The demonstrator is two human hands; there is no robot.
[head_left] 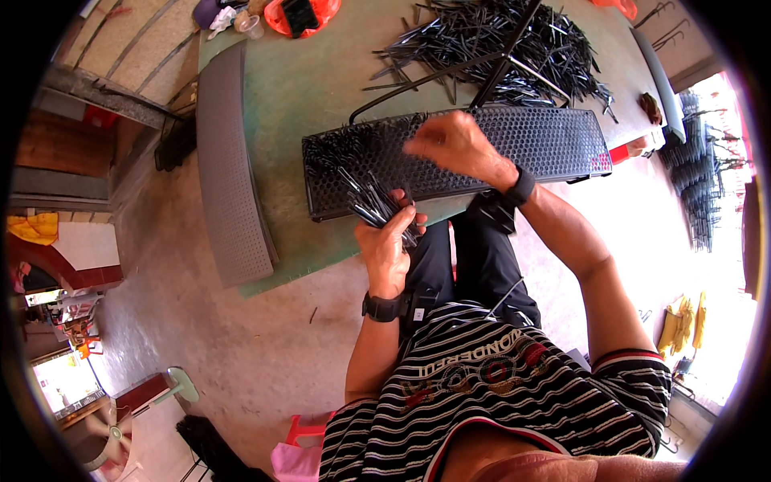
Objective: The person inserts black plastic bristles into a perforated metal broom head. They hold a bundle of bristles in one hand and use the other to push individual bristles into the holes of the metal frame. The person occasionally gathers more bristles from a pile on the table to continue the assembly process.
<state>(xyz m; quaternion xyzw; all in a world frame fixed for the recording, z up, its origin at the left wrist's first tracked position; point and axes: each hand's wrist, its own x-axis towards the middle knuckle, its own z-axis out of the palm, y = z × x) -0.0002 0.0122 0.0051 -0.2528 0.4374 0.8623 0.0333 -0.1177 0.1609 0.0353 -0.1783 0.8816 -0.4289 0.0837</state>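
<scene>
My left hand (385, 253) is closed around a bundle of thin black sticks (369, 199), which point up and to the left at the near edge of a black honeycomb-holed rack (554, 145). Over the middle of that rack is my right hand (462, 145), fingers curled together and slightly blurred; anything between them is too small to make out. Black sticks crowd the holes at the rack's left end (337, 153), while the holes farther right show bare. The rack lies lengthwise along the near side of a green table (301, 88).
A loose pile of black sticks (554, 56) spreads across the far right of the table. Black metal bars (434, 87) rise behind the rack. At left lies a grey perforated panel (229, 161); beyond it, a red bag (325, 12) carries a dark object. A pink stool (305, 434) stands behind me.
</scene>
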